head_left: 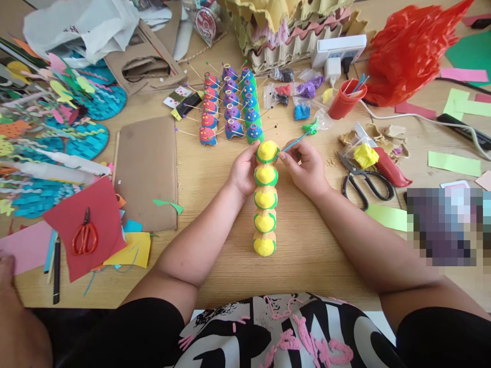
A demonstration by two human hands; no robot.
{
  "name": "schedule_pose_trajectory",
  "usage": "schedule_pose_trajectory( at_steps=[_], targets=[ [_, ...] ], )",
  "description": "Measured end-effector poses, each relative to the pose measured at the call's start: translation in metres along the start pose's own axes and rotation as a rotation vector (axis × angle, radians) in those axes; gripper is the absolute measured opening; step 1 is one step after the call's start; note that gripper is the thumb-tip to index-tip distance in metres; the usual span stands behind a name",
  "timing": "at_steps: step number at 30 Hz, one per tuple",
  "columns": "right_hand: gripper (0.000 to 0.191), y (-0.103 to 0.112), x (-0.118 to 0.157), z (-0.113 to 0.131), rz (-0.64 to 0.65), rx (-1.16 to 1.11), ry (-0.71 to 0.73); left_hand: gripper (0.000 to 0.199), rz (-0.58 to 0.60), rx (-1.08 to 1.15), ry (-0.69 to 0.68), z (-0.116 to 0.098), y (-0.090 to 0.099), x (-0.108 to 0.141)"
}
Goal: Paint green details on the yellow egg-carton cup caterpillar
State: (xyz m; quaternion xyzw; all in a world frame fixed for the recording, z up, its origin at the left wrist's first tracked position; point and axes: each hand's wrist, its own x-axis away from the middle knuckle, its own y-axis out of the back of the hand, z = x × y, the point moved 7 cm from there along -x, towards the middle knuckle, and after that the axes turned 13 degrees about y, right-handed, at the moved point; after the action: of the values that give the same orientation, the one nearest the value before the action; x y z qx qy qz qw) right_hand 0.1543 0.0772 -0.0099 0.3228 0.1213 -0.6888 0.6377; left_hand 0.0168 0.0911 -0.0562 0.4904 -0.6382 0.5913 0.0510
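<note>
An egg-carton strip (265, 198) lies lengthwise on the table in front of me, its several bumps covered in yellow clay with green clay round their lower edges. My left hand (243, 169) closes its fingers on the far end of the strip from the left. In my right hand (307, 166) a thin blue stick (296, 142) is pinched, its lower end close to the green edge of the farthest bump. Whether the tip touches the clay I cannot tell. Beyond my hands stand three painted egg-carton strips, one red (209, 120), one purple (232, 110) and one blue (251, 102), with pins stuck in them.
Black scissors (355, 176), a red-handled knife (387, 163) and yellow clay (365, 155) lie right. Behind them are a red cup (342, 102), clay packets (303, 110) and a power strip (341, 49). Cardboard (146, 174) and red scissors (85, 236) lie left, near another person's arm (17, 317).
</note>
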Motion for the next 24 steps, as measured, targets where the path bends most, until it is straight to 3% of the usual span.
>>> schedule_pose_trajectory(
  at_steps=[24],
  targets=[
    [0.058,0.0025,0.0011,-0.0067,-0.070,-0.107,-0.028,0.033,0.001,-0.046,0.043,0.0037,-0.0008,0.0021]
  ],
)
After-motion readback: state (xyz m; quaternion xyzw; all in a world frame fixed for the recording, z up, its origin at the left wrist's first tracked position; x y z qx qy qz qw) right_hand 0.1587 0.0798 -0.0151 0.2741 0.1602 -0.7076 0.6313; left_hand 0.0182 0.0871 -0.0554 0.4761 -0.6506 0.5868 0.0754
